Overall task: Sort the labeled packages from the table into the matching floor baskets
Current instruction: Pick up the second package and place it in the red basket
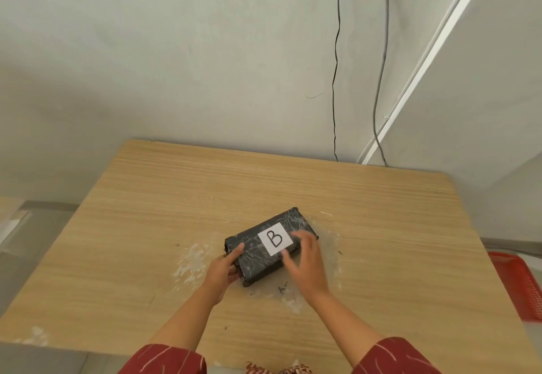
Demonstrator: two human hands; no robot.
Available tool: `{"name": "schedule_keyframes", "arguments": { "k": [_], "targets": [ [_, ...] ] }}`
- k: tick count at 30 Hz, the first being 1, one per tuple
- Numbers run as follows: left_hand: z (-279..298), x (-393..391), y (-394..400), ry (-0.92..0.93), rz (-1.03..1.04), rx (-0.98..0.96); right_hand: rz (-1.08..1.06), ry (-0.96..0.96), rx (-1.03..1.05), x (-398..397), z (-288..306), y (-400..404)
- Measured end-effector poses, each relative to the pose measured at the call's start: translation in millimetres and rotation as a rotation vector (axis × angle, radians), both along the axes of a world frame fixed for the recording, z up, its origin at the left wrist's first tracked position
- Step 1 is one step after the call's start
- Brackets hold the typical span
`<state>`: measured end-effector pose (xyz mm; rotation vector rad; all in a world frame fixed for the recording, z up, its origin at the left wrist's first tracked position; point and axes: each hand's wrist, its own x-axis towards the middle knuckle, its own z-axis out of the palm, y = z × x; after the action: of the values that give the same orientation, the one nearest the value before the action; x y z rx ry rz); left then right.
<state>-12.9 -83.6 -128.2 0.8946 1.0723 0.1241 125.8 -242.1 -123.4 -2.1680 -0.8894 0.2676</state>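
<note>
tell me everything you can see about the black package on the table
The black package is a flat rectangular parcel in dark scuffed wrap with pale scratch marks. A white square label marked B sits on top. It lies flat, turned askew, near the middle of the wooden table. The left hand holds its near-left end; the right hand rests on its right side.

I see a light wood-grain table (293, 186) set close against a pale wall. One black wrapped package (264, 252) lies flat on it near the middle, turned at an angle, with a white label (275, 239) reading "B" face up. Whitish scuffed patches (192, 259) and a few dark specks (282, 288) mark the tabletop around the package. More whitish wear shows at the near left edge.
</note>
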Motion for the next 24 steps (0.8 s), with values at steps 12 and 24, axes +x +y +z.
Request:
{"name": "schedule_keyframes", "arguments": {
  "k": [12,24],
  "targets": [
    [-18.0,6.9,1.4,0.160,0.054,0.280,-0.238,0.570,-0.322,65.0,-15.6,8.6],
    [10.2,47.7,-15.3,0.068,-0.049,0.302,-0.440,0.761,0.041,53.5,1.5,-32.7]
  ]
}}
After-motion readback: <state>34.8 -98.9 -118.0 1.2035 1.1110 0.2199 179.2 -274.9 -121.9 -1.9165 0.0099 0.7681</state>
